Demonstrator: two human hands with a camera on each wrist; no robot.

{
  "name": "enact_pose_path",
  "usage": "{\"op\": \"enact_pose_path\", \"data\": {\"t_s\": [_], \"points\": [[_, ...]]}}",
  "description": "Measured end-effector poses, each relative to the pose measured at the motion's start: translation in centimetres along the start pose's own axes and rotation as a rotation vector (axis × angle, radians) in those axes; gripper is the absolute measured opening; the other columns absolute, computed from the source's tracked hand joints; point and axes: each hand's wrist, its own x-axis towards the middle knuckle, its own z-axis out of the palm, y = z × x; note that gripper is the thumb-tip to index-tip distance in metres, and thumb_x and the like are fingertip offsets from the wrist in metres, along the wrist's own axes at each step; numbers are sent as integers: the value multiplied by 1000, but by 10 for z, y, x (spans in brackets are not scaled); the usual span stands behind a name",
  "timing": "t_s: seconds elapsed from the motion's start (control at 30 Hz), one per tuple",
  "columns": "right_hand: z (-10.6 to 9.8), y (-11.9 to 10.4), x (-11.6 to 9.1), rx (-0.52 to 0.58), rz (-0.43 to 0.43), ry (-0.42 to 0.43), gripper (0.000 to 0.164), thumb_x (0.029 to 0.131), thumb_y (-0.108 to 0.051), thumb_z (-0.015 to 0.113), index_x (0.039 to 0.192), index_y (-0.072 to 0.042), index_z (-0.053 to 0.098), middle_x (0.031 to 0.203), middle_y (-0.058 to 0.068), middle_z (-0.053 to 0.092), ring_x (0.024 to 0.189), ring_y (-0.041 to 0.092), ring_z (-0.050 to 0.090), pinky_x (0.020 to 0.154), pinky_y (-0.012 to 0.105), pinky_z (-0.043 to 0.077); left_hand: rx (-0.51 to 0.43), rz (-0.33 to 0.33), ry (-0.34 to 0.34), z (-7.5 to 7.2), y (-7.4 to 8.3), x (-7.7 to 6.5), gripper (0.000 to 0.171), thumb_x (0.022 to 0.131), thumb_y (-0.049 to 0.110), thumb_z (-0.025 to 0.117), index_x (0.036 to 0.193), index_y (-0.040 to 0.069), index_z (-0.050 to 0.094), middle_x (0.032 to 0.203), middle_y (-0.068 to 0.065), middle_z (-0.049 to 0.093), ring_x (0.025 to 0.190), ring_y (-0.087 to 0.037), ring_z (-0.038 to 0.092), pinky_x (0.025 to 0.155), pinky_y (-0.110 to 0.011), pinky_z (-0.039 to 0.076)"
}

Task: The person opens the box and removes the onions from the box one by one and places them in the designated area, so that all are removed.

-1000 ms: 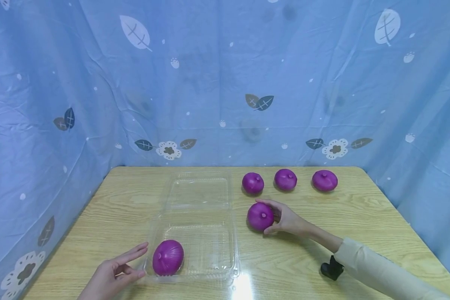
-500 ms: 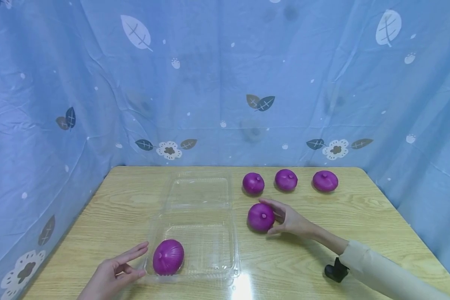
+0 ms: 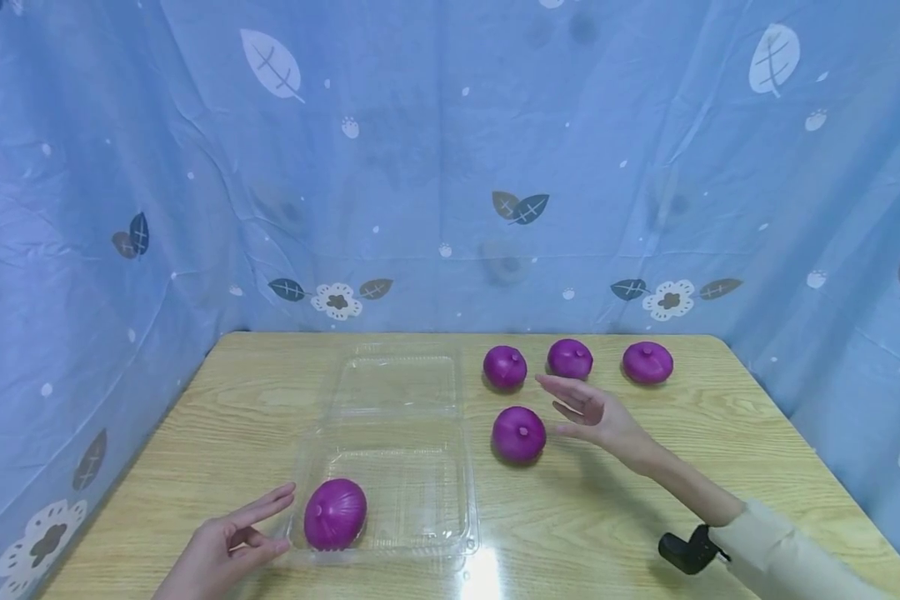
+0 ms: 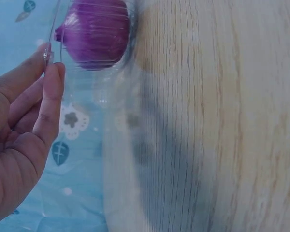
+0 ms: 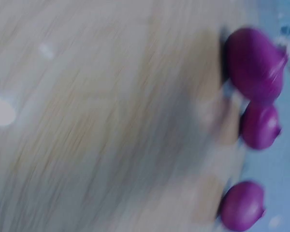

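In the head view, a clear plastic clamshell container (image 3: 420, 508) lies open at the centre left, its lid (image 3: 397, 383) folded back. Inside its left front corner sits a red onion (image 3: 335, 514). My left hand (image 3: 225, 546) is at the container's left edge; the left wrist view shows its thumb and finger pinching the thin rim (image 4: 49, 55). Another onion (image 3: 519, 434) rests on the table right of the container. Beside and above that onion is my right hand (image 3: 596, 421), fingers spread, holding nothing. Only a sliver of this hand shows in the right wrist view.
At the back right of the wooden table (image 3: 720, 467) stand three more red onions: left (image 3: 505, 367), middle (image 3: 570, 358) and right (image 3: 647, 362). A blue patterned curtain (image 3: 450, 167) encloses the back and sides. A black wrist camera (image 3: 688, 550) hangs under the right sleeve.
My right hand has let go of the onion beside the container and drawn back to the right and up. The onion stays in place. The left hand has not moved.
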Motion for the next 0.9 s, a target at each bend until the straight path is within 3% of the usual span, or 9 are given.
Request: {"op": "enact_pose_path", "data": {"t_s": [0.2, 0.33, 0.43, 0.63, 0.73, 0.9], "points": [[30, -15, 14, 98, -24, -61, 58, 88, 7, 62, 140, 9, 37, 147, 11, 43, 135, 22, 40, 106, 35, 33, 2, 33, 4, 1, 0, -1, 47, 84, 9, 73, 129, 9, 61, 132, 15, 56, 65, -12, 65, 62, -23, 54], [48, -22, 29, 99, -48, -137, 58, 88, 5, 63, 141, 8, 38, 148, 19, 38, 136, 24, 37, 107, 35, 34, 34, 6, 9, 1, 1, 0, 47, 84, 14, 74, 128, 9, 62, 132, 14, 56, 65, -10, 64, 61, -23, 54], [65, -23, 41, 134, -70, -175, 59, 87, 3, 65, 139, 10, 38, 147, 22, 37, 136, 20, 38, 107, 34, 34, 31, 53, 21, 1, -1, -1, 47, 83, 8, 74, 129, 12, 62, 131, 21, 54, 64, -9, 63, 58, -23, 53], [121, -23, 56, 264, -10, -149, 67, 85, -4, 70, 143, 4, 36, 149, 20, 35, 138, 26, 35, 108, 36, 32, 19, 107, 38, 3, -4, -2, 50, 82, 2, 73, 129, 17, 62, 132, 23, 52, 63, -9, 62, 58, -23, 53], [151, -20, 58, 322, 36, -143, 70, 85, -5, 71, 145, 1, 35, 150, 20, 34, 139, 31, 32, 110, 38, 30, 43, 79, 38, 4, -1, -2, 46, 83, 5, 73, 128, 10, 63, 133, 12, 56, 62, -8, 60, 58, -23, 53], [191, -17, 59, 327, 151, -178, 67, 87, -9, 71, 144, -3, 38, 148, 11, 39, 139, 26, 33, 110, 37, 30, 62, -68, 1, 3, 11, 0, 47, 86, 16, 72, 127, -2, 59, 135, -17, 54, 63, -7, 57, 61, -23, 52]]}}
